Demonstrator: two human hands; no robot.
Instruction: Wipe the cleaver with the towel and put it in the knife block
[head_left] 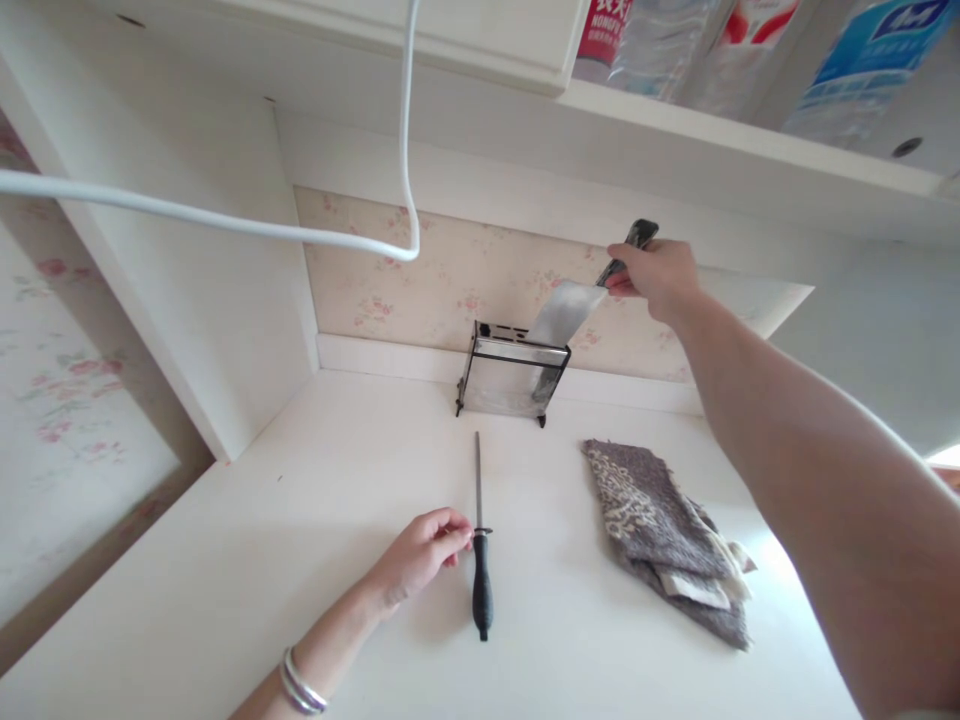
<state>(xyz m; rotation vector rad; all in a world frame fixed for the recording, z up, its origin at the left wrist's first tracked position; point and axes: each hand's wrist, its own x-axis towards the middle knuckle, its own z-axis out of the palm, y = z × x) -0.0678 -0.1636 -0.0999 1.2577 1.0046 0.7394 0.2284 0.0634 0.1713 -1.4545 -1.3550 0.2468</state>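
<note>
My right hand is closed around the dark handle of a cleaver. The broad metal blade slants down into the top of a knife rack, which has a black frame and a slotted top. The blade's lower part shows dimly through the rack's front. A honing steel with a black handle lies on the white surface, its thin rod pointing toward the rack. At the steel's guard, the thumb and curled fingers of my left hand pinch close together, seemingly on the guard's left edge. Some of those fingers are hidden.
A folded grey-brown towel lies on the white countertop, to the right. White cable hangs across the upper left. Overhead, a shelf holds several bottles. A white side panel stands at left.
</note>
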